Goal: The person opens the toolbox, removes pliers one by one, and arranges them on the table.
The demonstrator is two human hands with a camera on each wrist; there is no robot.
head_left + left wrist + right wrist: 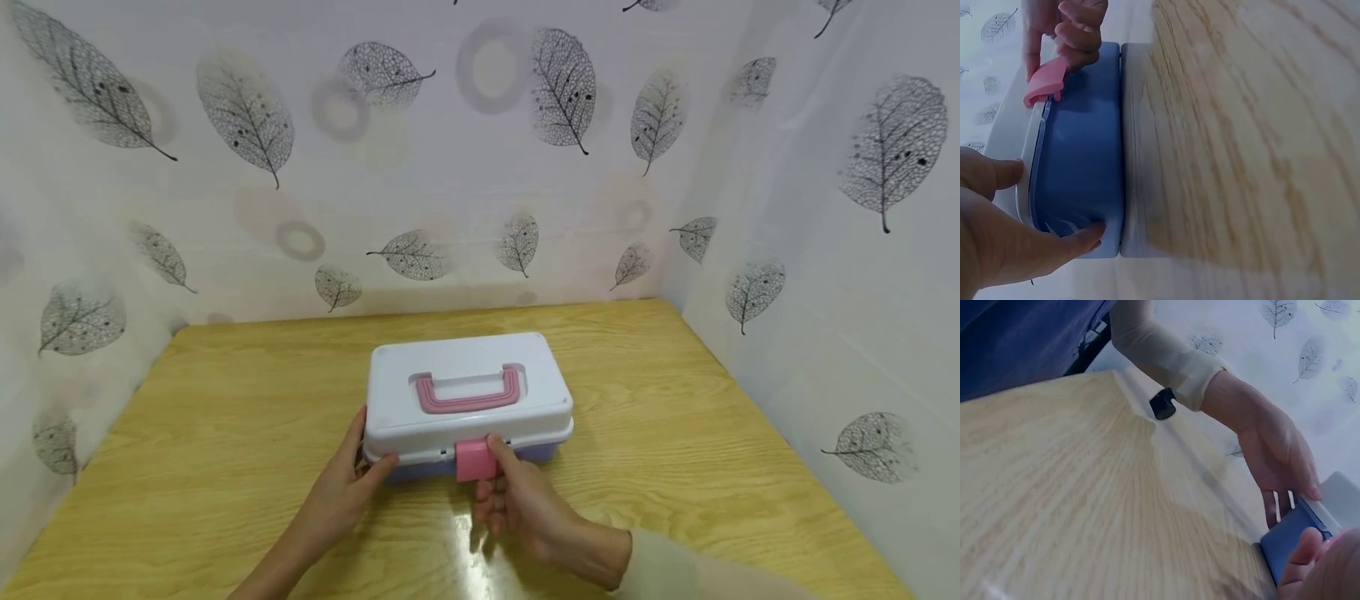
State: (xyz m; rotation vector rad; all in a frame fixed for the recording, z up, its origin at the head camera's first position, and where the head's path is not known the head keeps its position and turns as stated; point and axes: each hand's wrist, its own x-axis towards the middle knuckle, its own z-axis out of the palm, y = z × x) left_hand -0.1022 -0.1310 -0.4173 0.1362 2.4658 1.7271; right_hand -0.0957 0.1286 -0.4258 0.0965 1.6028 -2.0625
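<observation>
A storage box (465,350) with a white lid, a blue-purple base (1082,144) and a pink carrying handle (468,404) stands on the table with its lid down. My left hand (341,487) grips the box's left front corner, thumb on the front rim of the lid and fingers along the left side. At the middle of the front is a pink latch (474,461). The thumb of my right hand (528,504) presses the latch's right edge while the other fingers curl below it. In the left wrist view the latch's lower edge juts out from the base. The box's inside is hidden.
The box stands on a wood-grain table (225,400). A pale curtain (450,183) with a leaf print hangs behind the table and along both sides. In the right wrist view, a small black object (1163,404) shows near the left forearm.
</observation>
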